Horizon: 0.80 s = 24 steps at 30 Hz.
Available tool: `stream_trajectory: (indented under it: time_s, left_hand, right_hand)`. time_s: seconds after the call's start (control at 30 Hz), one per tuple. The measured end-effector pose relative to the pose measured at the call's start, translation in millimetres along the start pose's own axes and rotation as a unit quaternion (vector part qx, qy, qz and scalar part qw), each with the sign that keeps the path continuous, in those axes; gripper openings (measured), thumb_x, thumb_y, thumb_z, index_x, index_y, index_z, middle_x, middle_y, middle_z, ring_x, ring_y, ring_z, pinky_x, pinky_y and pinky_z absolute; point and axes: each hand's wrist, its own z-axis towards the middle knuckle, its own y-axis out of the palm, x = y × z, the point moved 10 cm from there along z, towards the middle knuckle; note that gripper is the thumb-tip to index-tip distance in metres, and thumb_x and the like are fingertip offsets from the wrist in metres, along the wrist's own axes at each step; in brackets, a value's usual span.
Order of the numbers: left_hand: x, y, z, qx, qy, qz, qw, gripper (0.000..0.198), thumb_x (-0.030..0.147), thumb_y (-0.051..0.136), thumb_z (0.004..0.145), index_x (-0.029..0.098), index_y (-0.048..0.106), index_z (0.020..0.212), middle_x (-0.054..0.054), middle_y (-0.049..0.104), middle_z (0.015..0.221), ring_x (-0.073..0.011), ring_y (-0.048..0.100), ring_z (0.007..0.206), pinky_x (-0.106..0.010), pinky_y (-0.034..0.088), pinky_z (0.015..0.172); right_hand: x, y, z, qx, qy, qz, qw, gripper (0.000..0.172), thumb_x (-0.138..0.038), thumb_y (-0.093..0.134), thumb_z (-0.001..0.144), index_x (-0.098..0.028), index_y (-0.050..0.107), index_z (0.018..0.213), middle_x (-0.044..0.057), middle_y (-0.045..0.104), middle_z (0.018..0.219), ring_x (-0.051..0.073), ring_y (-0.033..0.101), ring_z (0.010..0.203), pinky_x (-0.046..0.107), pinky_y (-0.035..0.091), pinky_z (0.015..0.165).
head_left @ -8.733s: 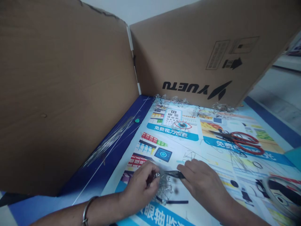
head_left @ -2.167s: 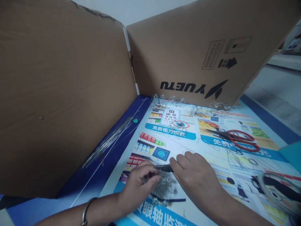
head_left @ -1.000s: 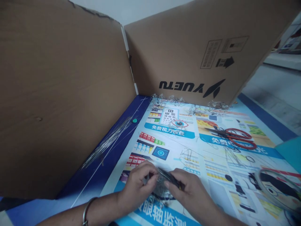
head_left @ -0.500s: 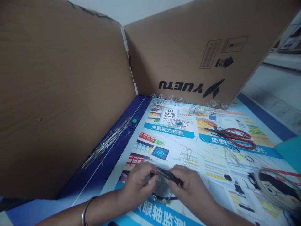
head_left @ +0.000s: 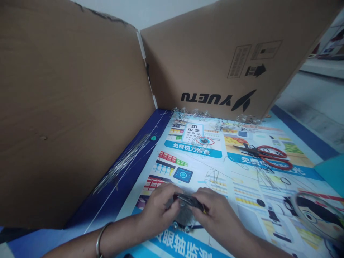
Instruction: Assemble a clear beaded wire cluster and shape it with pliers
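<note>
My right hand (head_left: 212,206) is closed around a pair of dark-handled pliers (head_left: 192,201), whose jaws point left. At the tip of the jaws, my left hand (head_left: 162,206) pinches a clear-beaded wire piece (head_left: 184,218); the exact spot it grips is hidden by the fingers. The piece hangs between and below both hands, greyish and rounded, with shiny clear beads along its lower edge. A metal bangle (head_left: 99,242) circles my left wrist.
Red-handled scissors (head_left: 271,156) lie at the right among wire bits. Thin straight wires (head_left: 120,163) lie in a bundle at left, near a small green piece (head_left: 153,138). Clear-beaded pieces (head_left: 199,113) line the foot of the cardboard wall (head_left: 204,64). A tape roll (head_left: 298,211) is at right.
The pliers have tilted slightly in my right hand and their jaws sit a little lower. Both hands stay at nearly the same place.
</note>
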Motion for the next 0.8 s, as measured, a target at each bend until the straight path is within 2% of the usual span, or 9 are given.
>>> stream_trajectory:
  time_s: [0.17, 0.3, 0.53, 0.8]
  left_hand:
    - [-13, 6.1, 1, -0.021, -0.067, -0.059, 0.996, 0.014, 0.013, 0.044, 0.076, 0.015, 0.057, 0.078, -0.004, 0.059, 0.073, -0.0159, 0.055, 0.069, -0.027, 0.043, 0.064]
    - [-17, 6.3, 3, -0.029, -0.087, -0.081, 0.993, 0.014, 0.02, 0.045, 0.083, 0.015, 0.057, 0.08, -0.003, 0.058, 0.072, -0.0142, 0.053, 0.067, -0.025, 0.042, 0.062]
    - [-6, -0.4, 12, -0.017, -0.049, -0.071, 0.996, 0.016, 0.022, 0.044, 0.087, 0.015, 0.057, 0.081, -0.003, 0.058, 0.072, -0.0145, 0.053, 0.068, -0.024, 0.042, 0.062]
    - [2, 9.1, 28, -0.013, 0.009, -0.042, 0.999, 0.015, 0.02, 0.041, 0.088, 0.016, 0.055, 0.084, -0.004, 0.057, 0.076, -0.0152, 0.052, 0.071, -0.026, 0.042, 0.065]
  right_hand:
    - [2, 0, -1, 0.004, -0.001, -0.006, 1.0, 0.014, -0.018, 0.047, 0.076, -0.019, 0.051, 0.063, 0.001, 0.054, 0.066, 0.016, 0.051, 0.069, 0.025, 0.032, 0.059]
    - [3, -2, 0, 0.003, 0.002, -0.012, 1.0, 0.013, -0.021, 0.047, 0.076, -0.02, 0.051, 0.064, 0.001, 0.054, 0.067, 0.016, 0.051, 0.069, 0.025, 0.032, 0.059]
    - [1, -10, 1, 0.004, 0.004, -0.027, 1.0, 0.011, -0.018, 0.046, 0.072, -0.02, 0.051, 0.062, 0.0, 0.054, 0.066, 0.016, 0.051, 0.068, 0.025, 0.032, 0.058]
    - [15, -22, 0, 0.036, 0.031, -0.025, 0.999, 0.012, -0.018, 0.045, 0.072, -0.02, 0.047, 0.06, -0.001, 0.052, 0.063, 0.014, 0.049, 0.062, 0.024, 0.031, 0.056]
